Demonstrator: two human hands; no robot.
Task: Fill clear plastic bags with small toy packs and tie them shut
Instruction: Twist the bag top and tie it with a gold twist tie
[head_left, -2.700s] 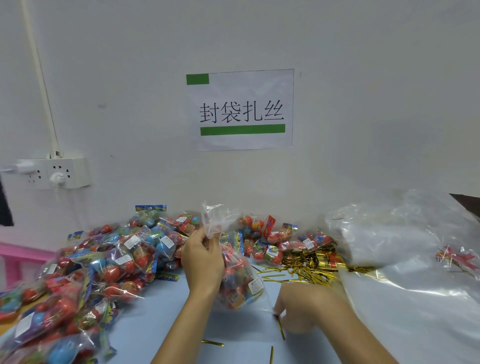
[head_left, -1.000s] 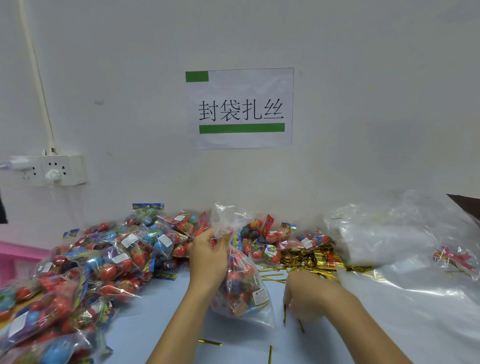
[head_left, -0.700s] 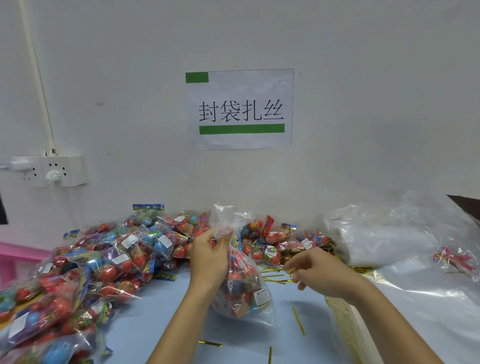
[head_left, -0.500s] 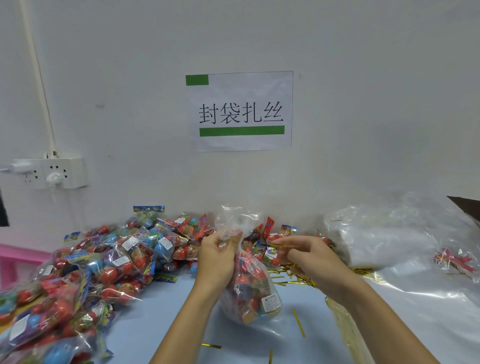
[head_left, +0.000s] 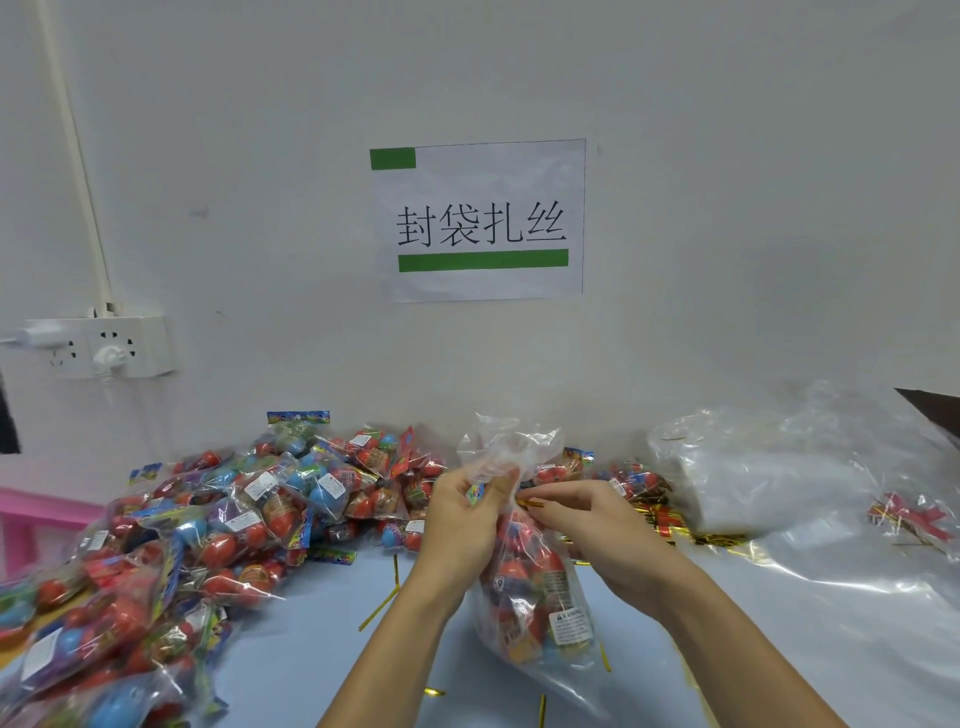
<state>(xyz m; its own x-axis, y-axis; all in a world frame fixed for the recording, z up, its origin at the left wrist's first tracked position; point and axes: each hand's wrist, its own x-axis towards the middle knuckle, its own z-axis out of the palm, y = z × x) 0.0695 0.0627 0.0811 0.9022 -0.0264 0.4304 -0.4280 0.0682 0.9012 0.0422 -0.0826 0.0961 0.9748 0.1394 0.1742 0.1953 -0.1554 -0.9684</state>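
A clear plastic bag (head_left: 535, 603) filled with red and blue toy packs stands on the blue table, its gathered top (head_left: 506, 447) sticking up. My left hand (head_left: 460, 525) grips the bag's neck. My right hand (head_left: 592, 525) pinches a gold twist tie (head_left: 531, 502) and holds it against the neck from the right. Loose toy packs (head_left: 249, 519) lie heaped to the left and behind the bag.
A heap of gold twist ties (head_left: 670, 519) lies right of the bag, with stray ties (head_left: 382, 605) on the table. A pile of empty clear bags (head_left: 779, 467) fills the right side. A wall socket (head_left: 98, 345) and a paper sign (head_left: 480, 221) hang on the wall.
My right hand picked a gold tie off the table, rose and brought it to the bag's neck. My left hand kept its grip on the neck, and the bag shifted slightly right.
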